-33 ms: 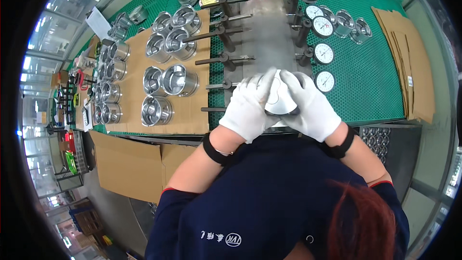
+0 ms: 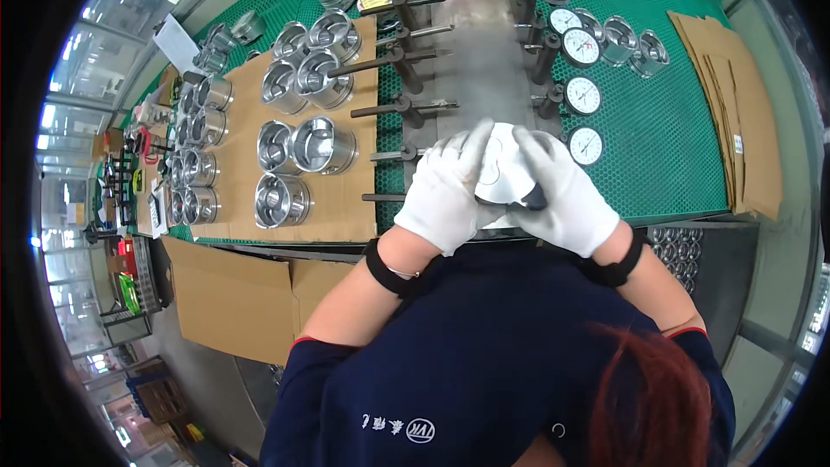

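Note:
A bright, round metal piston point(image 2: 506, 160), its curved-edged top facing up, sits between my two white-gloved hands at the near end of a grey steel plate point(image 2: 484, 52). My left hand point(image 2: 443, 195) closes round its left side. On the right side, my right hand point(image 2: 564, 195) grips it with bent fingers. A dark patch shows at the piston's lower right edge beside that hand. Fingertips under the piston are hidden. Just right of my right hand is a white dial gauge point(image 2: 585, 147). Dark clamp rods point(image 2: 406, 108) stand along the plate's left side.
Several pistons point(image 2: 324, 145) stand on a cardboard sheet point(image 2: 240, 143) at the left. More dial gauges point(image 2: 582, 96) line the plate's right side. Other pistons point(image 2: 619, 41) rest on the green mat point(image 2: 666, 147). Flat cardboard point(image 2: 761, 138) lies along the right edge.
My right hand has shifted slightly rightward on the piston, and a dark patch now shows at its lower right edge. My left hand stays nearly in place.

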The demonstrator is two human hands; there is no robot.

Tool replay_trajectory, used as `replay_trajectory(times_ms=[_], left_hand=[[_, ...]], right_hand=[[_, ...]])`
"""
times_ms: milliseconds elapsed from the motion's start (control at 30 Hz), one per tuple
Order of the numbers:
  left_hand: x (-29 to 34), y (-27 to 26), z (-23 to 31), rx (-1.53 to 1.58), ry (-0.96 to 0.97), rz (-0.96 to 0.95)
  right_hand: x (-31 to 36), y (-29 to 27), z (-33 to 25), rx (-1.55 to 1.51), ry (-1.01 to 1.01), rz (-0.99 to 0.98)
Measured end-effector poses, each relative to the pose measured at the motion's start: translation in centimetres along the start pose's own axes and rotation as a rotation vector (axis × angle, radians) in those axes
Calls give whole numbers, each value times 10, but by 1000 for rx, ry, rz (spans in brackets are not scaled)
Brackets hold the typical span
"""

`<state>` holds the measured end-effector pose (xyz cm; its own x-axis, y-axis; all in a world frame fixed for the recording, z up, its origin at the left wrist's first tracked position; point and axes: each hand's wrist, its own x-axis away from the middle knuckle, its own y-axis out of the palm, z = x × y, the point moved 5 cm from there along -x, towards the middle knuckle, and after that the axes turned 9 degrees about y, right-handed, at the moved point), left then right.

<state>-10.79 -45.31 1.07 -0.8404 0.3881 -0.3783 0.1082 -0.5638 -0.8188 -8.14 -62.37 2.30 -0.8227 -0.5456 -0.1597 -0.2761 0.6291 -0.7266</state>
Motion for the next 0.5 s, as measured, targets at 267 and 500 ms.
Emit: replay_trajectory(times_ms=[267, 500], left_hand=[[-21, 11, -23, 216, -27, 8], [-23, 11, -30, 278, -16, -11]], right_hand=[[35, 41, 36, -883, 837, -362], [44, 53, 53, -745, 721, -298]])
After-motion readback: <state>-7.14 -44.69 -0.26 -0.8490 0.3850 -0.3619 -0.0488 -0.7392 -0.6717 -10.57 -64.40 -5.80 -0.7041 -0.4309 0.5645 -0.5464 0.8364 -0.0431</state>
